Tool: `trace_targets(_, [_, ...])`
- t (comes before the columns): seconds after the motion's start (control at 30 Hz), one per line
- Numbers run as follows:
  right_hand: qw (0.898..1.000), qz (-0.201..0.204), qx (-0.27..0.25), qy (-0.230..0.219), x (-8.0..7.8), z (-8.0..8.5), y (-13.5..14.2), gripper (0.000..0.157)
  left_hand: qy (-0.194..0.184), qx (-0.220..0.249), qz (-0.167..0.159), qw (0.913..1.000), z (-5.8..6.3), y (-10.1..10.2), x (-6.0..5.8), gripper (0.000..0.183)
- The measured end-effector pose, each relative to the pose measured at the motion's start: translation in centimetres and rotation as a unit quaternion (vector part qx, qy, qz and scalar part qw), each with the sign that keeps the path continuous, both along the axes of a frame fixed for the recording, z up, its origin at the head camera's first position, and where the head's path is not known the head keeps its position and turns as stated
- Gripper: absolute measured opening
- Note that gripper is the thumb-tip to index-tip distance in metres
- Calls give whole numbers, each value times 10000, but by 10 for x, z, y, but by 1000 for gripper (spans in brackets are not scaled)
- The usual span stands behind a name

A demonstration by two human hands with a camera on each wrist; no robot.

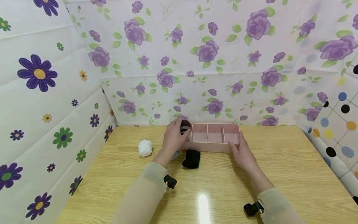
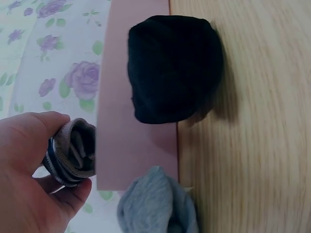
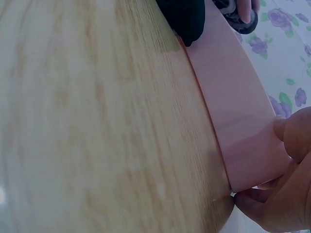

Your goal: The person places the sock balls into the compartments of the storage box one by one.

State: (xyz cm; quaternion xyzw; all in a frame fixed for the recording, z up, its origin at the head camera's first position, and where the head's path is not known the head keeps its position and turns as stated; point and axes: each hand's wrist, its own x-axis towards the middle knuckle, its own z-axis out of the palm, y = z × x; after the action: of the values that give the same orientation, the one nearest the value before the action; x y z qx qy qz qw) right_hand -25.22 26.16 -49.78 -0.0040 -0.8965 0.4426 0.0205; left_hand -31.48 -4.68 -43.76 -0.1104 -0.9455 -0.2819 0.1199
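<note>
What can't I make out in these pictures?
Head view: part of the grey sock, behind the left arm.
Head view: the left end of the pink box, behind the left grip and striped sock.
Left wrist view: the box's inside, behind its front wall.
Right wrist view: part of the black sock, cut off by the top edge.

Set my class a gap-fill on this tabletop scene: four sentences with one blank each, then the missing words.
1. The left hand holds a rolled sock whose pattern is ____.
2. The right hand grips a divided box that is ____ in colour.
3. In the head view, the white bundle lies to the ____ of the left hand.
4. Just right of the grey bundle, the head view shows another bundle, coloured ____.

Missing words: striped; pink; left; black.
</note>
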Motion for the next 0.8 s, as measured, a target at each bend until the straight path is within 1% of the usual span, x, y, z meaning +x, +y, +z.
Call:
trace_targets(0.13, [10000,-9,-3,-5,0,0,-1,89,68,47,106,9999,-6,3,-2,67])
trace_targets(0.2, [10000,-19,-1,-11,1,1,-2,89,116,-7,133,9998,-8,5,-4,66])
trace_targets(0.37, [10000,-33,-19,-35,2,1,-2,90,335,-181,79,9992,-12,9,-8,64])
trace_targets(0.5, [10000,-20,-2,-46,3,1,-1,90,517,-213,40,9984,-15,12,-10,60])
trace_targets(0.67, [10000,-7,17,-55,2,0,-1,90,660,-384,157,9970,-21,15,-12,56])
trace_targets(0.8, [10000,-10,10,-53,2,0,-1,89,691,-434,232,9964,-23,16,-12,56])
